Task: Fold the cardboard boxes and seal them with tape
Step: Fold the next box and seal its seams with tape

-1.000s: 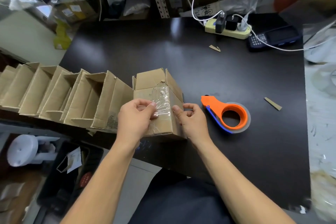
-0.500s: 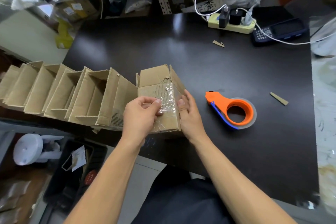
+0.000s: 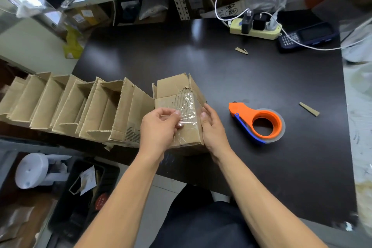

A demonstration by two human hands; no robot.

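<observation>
A small cardboard box [image 3: 181, 94] stands at the near edge of the dark table [image 3: 221, 70], its taped face up and its far flaps open. Crinkled clear tape [image 3: 188, 116] runs across that face. My left hand [image 3: 159, 127] lies on the left part of the face with curled fingers, thumb and fingertips on the tape. My right hand [image 3: 213, 127] is flat against the box's right side, fingers straight. An orange tape dispenser [image 3: 259, 122] with a blue blade guard lies on the table just right of the box.
A row of several folded open boxes [image 3: 84, 106] leans together left of the taped box. A power strip [image 3: 255, 28], white cables and a handheld scanner [image 3: 308, 35] sit at the back right. Cardboard scraps [image 3: 309, 109] lie on the table. Bins stand below on the left.
My right hand opened from a curled grip on the box's near corner to lie flat along its right side. My left hand stayed on the tape.
</observation>
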